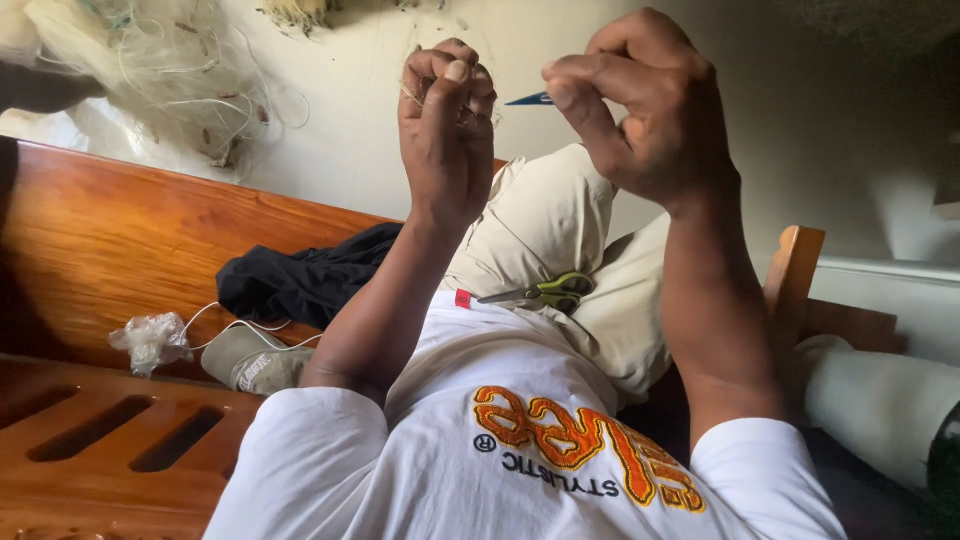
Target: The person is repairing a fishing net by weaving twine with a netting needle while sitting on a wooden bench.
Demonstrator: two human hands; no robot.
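A crumpled clear plastic bag (150,340) lies on the wooden bench at about eight o'clock. A small red tag (463,298) sits near the centre, at the edge of the white shirt. No screens or signs show.

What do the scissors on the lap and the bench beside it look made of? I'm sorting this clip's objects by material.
Scissors: grey, metal-looking blades, green handles that look plastic, matte. Bench: wood, reddish-brown with visible grain and a glossy sheen, probably varnished.
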